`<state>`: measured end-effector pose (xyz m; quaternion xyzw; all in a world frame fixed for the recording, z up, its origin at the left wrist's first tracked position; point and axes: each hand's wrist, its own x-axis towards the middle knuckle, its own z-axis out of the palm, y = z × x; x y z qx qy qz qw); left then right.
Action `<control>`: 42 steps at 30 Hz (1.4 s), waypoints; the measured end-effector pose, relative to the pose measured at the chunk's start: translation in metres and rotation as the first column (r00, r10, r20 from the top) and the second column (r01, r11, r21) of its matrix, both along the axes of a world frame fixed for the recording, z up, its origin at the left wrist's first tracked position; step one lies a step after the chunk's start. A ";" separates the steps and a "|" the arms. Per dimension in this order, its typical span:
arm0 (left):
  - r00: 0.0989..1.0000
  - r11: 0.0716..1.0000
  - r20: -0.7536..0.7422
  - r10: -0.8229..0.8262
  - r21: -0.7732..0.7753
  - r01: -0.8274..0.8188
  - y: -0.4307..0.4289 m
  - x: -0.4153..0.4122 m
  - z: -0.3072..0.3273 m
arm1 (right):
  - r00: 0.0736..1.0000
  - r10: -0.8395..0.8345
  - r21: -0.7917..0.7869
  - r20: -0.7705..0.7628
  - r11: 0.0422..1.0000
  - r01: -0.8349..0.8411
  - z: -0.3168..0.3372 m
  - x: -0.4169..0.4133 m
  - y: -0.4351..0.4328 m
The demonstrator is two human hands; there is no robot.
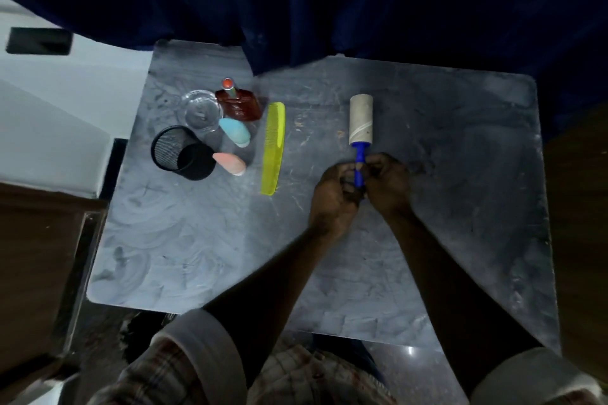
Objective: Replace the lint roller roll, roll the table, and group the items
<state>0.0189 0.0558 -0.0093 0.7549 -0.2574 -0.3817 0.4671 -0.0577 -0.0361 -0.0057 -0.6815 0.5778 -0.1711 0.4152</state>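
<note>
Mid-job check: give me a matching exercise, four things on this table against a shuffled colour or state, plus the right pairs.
Things:
1. lint roller
2. comb
3. mesh cup
4. glass dish

Colour or state:
A. clear
B. black
C. blue handle gripped by left hand and right hand
D. yellow-green

Pairs: 1-C, 2-D, 3-B, 4-A
</note>
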 end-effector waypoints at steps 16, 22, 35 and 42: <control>0.991 0.998 0.112 0.066 -0.015 -0.065 0.082 0.081 0.000 | 0.997 0.075 0.084 0.017 0.994 -0.076 -0.015 0.090 0.066; 0.995 0.999 0.092 0.027 0.027 -0.029 0.087 0.084 -0.014 | 0.998 0.050 0.110 -0.022 0.993 -0.048 -0.019 0.089 0.071; 0.983 0.996 0.161 0.082 0.014 -0.086 0.088 0.081 -0.007 | 0.999 0.048 0.062 -0.009 0.997 -0.048 -0.008 0.092 0.072; 0.965 0.998 0.253 0.060 0.000 -0.062 0.089 0.078 0.001 | 0.996 0.081 -0.004 -0.037 0.997 -0.081 0.003 0.077 0.068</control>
